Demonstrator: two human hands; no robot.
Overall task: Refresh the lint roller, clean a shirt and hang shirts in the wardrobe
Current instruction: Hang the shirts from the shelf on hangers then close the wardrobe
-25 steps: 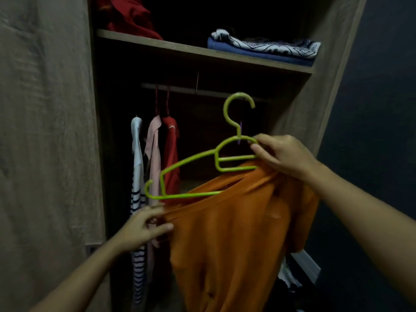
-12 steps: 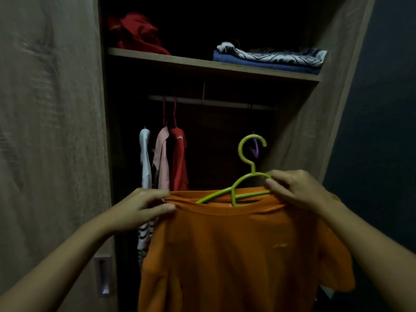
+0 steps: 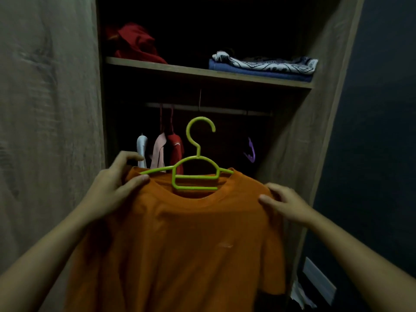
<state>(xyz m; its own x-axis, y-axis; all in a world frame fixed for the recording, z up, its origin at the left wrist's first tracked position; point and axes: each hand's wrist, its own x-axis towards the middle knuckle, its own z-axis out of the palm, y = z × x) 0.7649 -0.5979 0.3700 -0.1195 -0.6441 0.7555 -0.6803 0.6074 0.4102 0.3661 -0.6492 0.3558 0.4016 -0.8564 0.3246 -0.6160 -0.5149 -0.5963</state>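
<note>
An orange shirt [image 3: 184, 239] hangs on a lime-green hanger [image 3: 196, 167] in front of the open wardrobe. The hanger sits inside the neck opening, hook upright and below the rail [image 3: 209, 108]. My left hand [image 3: 114, 185] grips the shirt's left shoulder, thumb over the hanger's left arm. At the shirt's right shoulder, my right hand [image 3: 286, 202] pinches the fabric. The lint roller is not in view.
A white, a pink and a red shirt [image 3: 176, 149] hang at the rail's left. A purple hanger [image 3: 250, 152] hangs at the right. The shelf [image 3: 202, 72] carries red cloth [image 3: 132, 43] and folded fabrics [image 3: 263, 65]. Wooden panels flank the opening.
The hanger went fully into the shirt's neck and now stands upright. My right hand left the hanger and moved out to the right shoulder. The shirt rose and squared up.
</note>
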